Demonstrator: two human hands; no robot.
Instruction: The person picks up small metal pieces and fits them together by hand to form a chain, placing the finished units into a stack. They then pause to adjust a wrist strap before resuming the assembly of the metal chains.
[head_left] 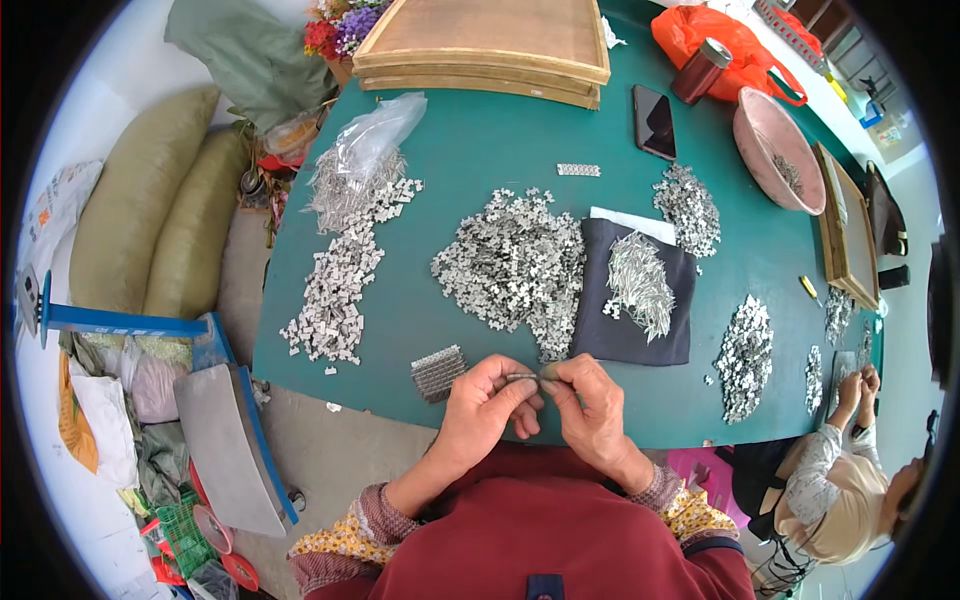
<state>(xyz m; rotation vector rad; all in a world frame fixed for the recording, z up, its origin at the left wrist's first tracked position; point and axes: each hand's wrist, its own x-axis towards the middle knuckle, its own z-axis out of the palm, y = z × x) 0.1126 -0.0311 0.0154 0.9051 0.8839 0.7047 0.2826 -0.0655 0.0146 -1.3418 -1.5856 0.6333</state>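
Observation:
Close to the table's front edge, my left hand [478,412] and my right hand [592,408] pinch a thin grey metal strip [521,377] between thumbs and fingers, one at each end. The strip shows almost edge-on, so its details are too small to make out. Just left of my left hand lies a block of joined metal links [438,373]. Beyond my hands spreads a large heap of small metal link pieces [508,262]. To its right, a pile of thin metal pins [640,284] rests on a folded dark cloth [668,345].
More link pieces form heaps at the left [335,290] and right [746,360]. A short linked strip [578,170], a phone [654,122], a pink bowl [757,135] and wooden trays [480,50] lie farther back. Another person [835,495] works at the table's right end.

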